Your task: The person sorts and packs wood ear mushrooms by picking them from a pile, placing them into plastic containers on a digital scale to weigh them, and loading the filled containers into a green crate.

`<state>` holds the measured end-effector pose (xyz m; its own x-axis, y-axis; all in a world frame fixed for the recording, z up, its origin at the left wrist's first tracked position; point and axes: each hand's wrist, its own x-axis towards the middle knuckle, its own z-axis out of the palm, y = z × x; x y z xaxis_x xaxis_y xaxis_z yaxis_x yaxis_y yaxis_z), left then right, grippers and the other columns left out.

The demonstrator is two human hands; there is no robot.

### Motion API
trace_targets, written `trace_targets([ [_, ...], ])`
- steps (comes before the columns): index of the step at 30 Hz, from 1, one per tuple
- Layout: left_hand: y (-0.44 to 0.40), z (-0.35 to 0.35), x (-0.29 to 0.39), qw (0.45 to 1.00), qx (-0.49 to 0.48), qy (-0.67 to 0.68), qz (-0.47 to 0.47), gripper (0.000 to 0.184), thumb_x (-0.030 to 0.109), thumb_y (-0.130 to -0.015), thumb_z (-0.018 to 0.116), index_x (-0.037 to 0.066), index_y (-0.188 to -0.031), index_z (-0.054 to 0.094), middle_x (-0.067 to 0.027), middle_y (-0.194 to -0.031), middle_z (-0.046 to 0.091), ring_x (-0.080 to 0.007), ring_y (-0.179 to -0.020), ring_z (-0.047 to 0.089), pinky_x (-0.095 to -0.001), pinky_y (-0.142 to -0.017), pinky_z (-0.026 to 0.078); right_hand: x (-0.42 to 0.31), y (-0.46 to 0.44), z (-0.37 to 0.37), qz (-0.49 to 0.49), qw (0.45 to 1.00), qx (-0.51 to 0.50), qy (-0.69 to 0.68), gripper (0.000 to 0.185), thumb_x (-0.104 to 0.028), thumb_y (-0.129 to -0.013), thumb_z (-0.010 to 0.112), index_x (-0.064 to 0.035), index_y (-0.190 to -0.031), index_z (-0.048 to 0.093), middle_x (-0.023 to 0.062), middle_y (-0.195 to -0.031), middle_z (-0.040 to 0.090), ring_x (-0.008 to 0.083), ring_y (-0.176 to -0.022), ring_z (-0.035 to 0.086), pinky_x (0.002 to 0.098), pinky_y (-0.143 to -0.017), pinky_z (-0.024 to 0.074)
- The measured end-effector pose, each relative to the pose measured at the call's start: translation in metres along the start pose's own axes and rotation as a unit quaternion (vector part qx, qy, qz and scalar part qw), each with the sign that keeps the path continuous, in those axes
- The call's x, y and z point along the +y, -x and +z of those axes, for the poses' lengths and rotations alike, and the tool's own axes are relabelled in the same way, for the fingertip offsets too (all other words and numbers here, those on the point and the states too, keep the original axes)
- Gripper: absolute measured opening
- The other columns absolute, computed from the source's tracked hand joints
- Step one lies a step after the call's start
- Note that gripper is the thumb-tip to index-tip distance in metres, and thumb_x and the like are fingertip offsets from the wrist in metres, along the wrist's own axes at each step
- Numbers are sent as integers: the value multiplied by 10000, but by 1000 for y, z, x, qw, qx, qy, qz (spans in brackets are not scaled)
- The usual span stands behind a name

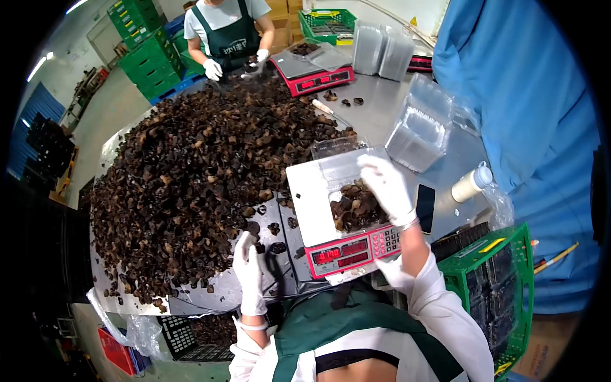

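A large heap of dark, wrinkled pieces that look like wood ear fungus (191,172) covers the table's left side. My left hand (249,270), in a white glove, is at the heap's near edge, its fingers apart beside a few loose pieces. A red and white digital scale (309,219) stands before me, its display lit. On it lies a clear plastic box (328,169) with its lid folded back, partly filled with fungus pieces (358,209). My gloved right hand (386,188) hovers over the box's right side, fingers stretched out, with nothing visible in them.
Clear box stacks (417,137) stand right of the scale, near a phone (424,207) and a white bottle (471,184). A green crate (525,280) of packed boxes is at my right. Across the table, a gloved co-worker (229,38) handles fungus beside a second scale (321,79).
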<state>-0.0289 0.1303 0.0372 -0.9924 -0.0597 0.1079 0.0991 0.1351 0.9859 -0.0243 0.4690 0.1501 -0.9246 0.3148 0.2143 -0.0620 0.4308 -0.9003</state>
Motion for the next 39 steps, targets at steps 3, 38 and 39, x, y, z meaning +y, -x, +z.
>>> trace_targets([
  [3,-1,-1,5,990,-4,-130,53,345,28,-894,539,9,-1238,544,-108,-1176,601,-197,-1047,586,-304,-938,442,75,-22,-25,15,986,127,105,443,-199,-851,667,-48,-1248,542,116,-1134,635,184,-965,618,299,-844,488],
  [38,-16,106,57,868,-106,-135,466,271,-133,-726,582,12,-954,601,-177,-993,667,-310,-787,649,-357,-685,529,29,118,-30,-68,961,32,265,582,-36,-786,531,-68,-1360,439,142,-1339,478,296,-1168,515,351,-1002,409],
  [39,-16,106,58,877,-123,-114,451,288,-157,-719,583,14,-951,599,-181,-999,666,-315,-800,657,-358,-686,536,29,123,-29,-88,958,61,268,588,-35,-781,541,-73,-1360,441,140,-1343,474,300,-1156,520,352,-993,415],
])
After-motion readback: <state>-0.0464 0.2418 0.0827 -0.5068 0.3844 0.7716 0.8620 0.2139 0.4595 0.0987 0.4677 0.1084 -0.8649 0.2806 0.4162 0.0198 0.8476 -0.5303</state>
